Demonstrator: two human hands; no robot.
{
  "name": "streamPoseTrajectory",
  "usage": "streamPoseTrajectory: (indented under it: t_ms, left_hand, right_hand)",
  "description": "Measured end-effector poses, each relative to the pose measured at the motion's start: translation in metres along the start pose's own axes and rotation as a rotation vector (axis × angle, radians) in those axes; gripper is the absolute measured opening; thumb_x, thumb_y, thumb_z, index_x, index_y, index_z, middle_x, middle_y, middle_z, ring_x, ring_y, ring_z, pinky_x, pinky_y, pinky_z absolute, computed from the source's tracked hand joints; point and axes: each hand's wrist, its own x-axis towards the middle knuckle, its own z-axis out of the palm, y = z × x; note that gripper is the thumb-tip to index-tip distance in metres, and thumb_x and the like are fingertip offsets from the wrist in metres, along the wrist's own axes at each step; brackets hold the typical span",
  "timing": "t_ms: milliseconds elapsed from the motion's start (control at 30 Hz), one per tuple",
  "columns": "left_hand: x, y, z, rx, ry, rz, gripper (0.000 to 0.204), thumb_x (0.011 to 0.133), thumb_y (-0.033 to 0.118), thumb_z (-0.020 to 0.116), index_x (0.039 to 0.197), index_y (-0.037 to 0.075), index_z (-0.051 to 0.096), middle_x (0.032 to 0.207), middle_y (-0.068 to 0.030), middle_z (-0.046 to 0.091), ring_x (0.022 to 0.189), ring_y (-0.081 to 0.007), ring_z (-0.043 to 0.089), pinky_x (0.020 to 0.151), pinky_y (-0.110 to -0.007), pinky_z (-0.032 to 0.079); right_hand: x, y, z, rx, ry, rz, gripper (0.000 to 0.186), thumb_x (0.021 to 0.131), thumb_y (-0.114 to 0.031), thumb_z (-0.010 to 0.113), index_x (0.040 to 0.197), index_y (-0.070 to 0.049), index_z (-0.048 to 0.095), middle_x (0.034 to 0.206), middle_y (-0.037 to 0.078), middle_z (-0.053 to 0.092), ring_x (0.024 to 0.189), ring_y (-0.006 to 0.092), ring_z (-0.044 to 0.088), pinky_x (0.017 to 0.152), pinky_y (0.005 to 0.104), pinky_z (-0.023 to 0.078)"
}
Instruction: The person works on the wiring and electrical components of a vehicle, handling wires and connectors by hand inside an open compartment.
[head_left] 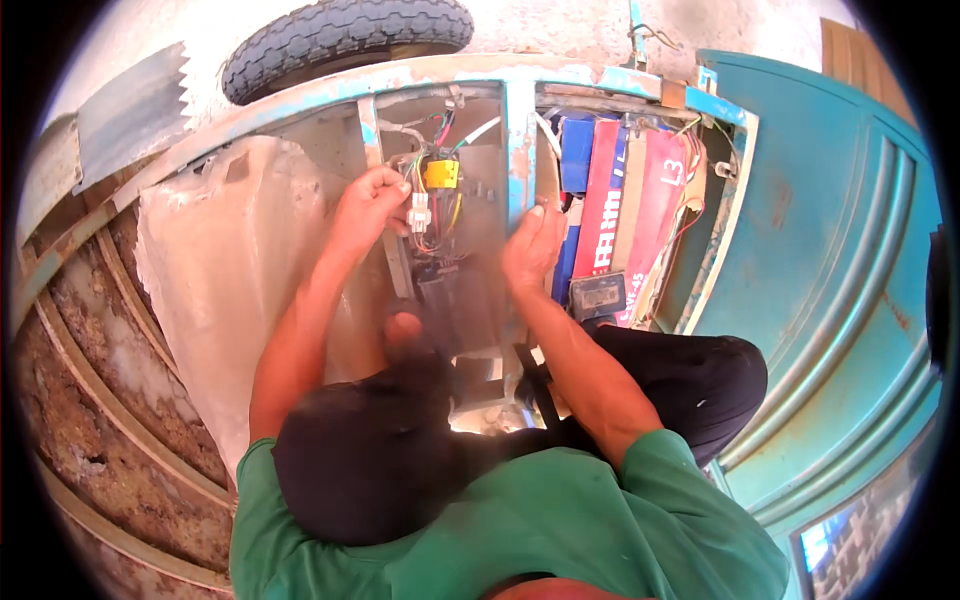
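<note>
**Two hands at the wiring inside a worn blue metal frame**

Both forearms come up from the lower edge, out of green sleeves, and reach forward into an open compartment. The left hand (368, 205) is raised with the wrist bent slightly, its fingers curled in toward the thumb and pinched on a small white plug (418, 213) that hangs on a bundle of coloured wires (436, 240). The plug sits just at the fingertips, on the hand's right side, and a yellow connector (441, 173) lies just above it, close to but apart from the fingers.

The right hand (533, 248) is held a little lower and to the right of the wires, with its back toward the camera and its fingers pointing up. The fingertips rest against the upright blue bar (519, 140) that splits the compartment. The fingers are loosely bent, not a fist; whether they grip anything cannot be told, since the palm is turned away.

The white plug lies between the two hands, touching the left one and well clear of the right. Right of the bar stand red and blue batteries (625, 190), with a small grey meter (597, 296) just below the right wrist. A pale sheet (220, 250) lies left of the left forearm, and a black tyre (345, 35) rests beyond the frame's top rail.
</note>
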Motion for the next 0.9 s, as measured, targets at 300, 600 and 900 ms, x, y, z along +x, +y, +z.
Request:
streamPoseTrajectory:
  t_ms: [300,600,900]
  left_hand:
    - [-0.003,-0.021,0.004,-0.013,0.047,0.096,0.015,0.103,0.022,0.062,0.102,0.007,0.064,0.091,-0.0037,0.070,0.079,-0.0139,0.068,0.064,-0.031,0.057]
    - [-0.015,-0.032,0.024,-0.127,0.046,0.076,0.017,0.103,0.023,0.063,0.103,0.006,0.065,0.095,-0.0042,0.070,0.082,-0.0151,0.069,0.065,-0.031,0.057]
    - [-0.034,-0.042,0.024,-0.191,0.022,0.124,0.017,0.102,0.022,0.065,0.103,0.005,0.065,0.095,-0.0048,0.072,0.080,-0.0126,0.067,0.066,-0.028,0.055]
  right_hand:
    - [0.048,-0.056,-0.029,0.589,-0.345,0.054,0.026,0.107,-0.015,0.046,0.119,0.000,0.064,0.094,0.003,0.065,0.086,0.0115,0.059,0.080,0.0286,0.049]
    - [0.016,-0.080,-0.016,0.573,-0.878,0.189,0.035,0.097,-0.027,0.067,0.112,0.004,0.068,0.097,0.009,0.073,0.086,0.0127,0.068,0.076,0.0307,0.054]
    - [0.027,-0.102,-0.032,0.361,-1.190,0.173,0.048,0.092,-0.032,0.076,0.125,0.003,0.069,0.095,0.008,0.075,0.089,0.0114,0.068,0.076,0.0292,0.054]
